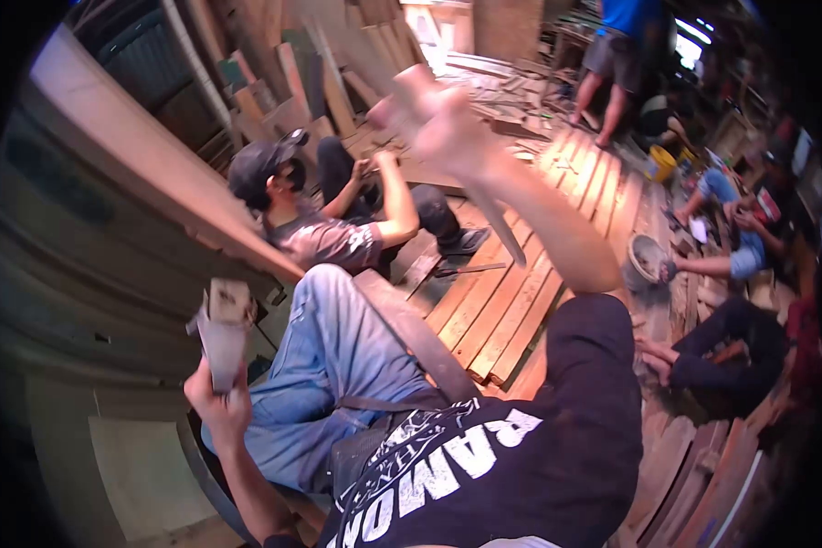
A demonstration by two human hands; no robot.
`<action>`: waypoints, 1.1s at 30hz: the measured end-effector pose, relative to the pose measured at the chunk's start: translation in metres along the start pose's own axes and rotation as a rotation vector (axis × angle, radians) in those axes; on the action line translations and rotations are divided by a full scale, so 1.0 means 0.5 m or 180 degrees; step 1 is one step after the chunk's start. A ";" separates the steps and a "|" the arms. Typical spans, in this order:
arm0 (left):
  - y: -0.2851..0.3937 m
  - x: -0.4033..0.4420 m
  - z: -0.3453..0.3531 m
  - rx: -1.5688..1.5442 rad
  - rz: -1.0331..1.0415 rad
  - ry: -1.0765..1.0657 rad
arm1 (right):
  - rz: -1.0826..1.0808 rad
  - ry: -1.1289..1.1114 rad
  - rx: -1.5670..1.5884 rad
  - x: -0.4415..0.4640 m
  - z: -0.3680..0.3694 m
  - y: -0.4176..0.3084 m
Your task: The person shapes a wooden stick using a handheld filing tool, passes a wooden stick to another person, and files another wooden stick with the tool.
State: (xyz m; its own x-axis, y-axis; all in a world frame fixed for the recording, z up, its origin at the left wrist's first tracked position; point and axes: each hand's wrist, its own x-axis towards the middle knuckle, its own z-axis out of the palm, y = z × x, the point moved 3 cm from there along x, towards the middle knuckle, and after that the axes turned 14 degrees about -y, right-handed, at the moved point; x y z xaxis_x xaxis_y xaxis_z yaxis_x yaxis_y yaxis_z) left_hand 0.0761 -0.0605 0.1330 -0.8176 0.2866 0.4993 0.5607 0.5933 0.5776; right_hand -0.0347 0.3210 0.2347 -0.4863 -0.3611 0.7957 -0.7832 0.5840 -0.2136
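Observation:
My left hand (217, 400), low at the left beside my bent knee, is closed round the narrow end of a pale piece of wood (224, 331). The wood stands upright, with a wider, blocky top. My right hand (443, 132) is raised high in front of me and smeared by motion. Its fingers seem wrapped round a blade tool. A long grey blade (504, 228) sticks out below that hand and points down toward the floor slats; the tool's exact kind is unclear. Both hands are apart from each other.
A person in a dark cap (279, 215) sits close ahead. Wooden slats (511, 310) form the floor, with a dark flat tool (470, 269) on them. At the right are a bucket (648, 260), seated people and stacked planks (676, 475). Boards lean at the back.

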 end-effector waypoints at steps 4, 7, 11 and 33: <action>0.086 -0.031 0.028 0.0327 0.0308 -0.0209 | -0.0014 -0.1878 -0.0199 -0.055 0.097 -0.106; 0.144 -0.051 0.053 0.0454 0.0284 -0.0705 | -0.0400 -0.3084 -0.0331 -0.102 0.193 -0.159; 0.159 -0.046 0.089 0.0155 0.0057 -0.0950 | -0.0457 -0.4500 0.0077 -0.213 0.354 -0.194; -0.042 0.002 0.235 0.0664 -0.0945 -0.1798 | -0.1095 -0.4128 0.1127 -0.356 0.537 -0.321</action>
State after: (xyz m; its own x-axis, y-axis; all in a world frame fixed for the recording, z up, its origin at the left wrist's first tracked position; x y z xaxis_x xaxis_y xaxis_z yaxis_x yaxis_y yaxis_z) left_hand 0.0480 0.0157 0.0458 -0.9078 0.4049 -0.1090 0.3109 0.8244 0.4729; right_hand 0.0736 0.0965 -0.0249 -0.1070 -0.9717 -0.2106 -0.8964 0.1859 -0.4023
